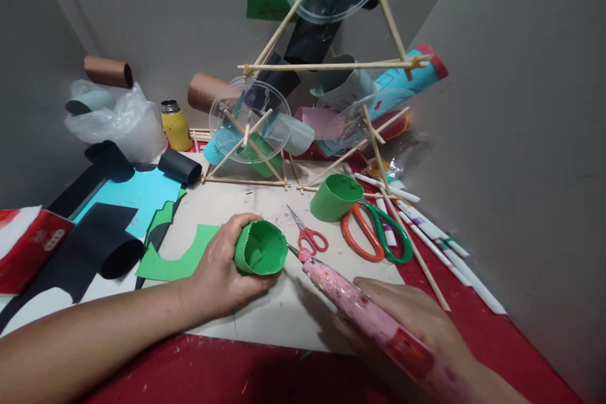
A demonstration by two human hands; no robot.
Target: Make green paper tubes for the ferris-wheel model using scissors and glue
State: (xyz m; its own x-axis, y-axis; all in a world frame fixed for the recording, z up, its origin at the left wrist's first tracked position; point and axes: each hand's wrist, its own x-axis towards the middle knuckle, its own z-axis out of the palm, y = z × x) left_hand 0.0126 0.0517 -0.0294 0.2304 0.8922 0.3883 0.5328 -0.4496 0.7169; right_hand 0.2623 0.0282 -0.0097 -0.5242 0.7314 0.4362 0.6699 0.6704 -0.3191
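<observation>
My left hand is wrapped round a green paper cup, its mouth tilted toward me and its rim uneven. In my right hand is a pink glue gun, its dark nozzle at the right edge of the cup's rim; whether it touches cannot be made out. A second green paper cup stands just behind. Small red-handled scissors lie between the two cups. Large scissors with an orange and a green handle rest to the right. Cut green paper lies left of my left hand.
Behind the cups rises a frame of wooden sticks with clear plastic lids and paper tubes. White paper sticks lie at right. Black paper, blue paper, a plastic bag and a yellow bottle are at left.
</observation>
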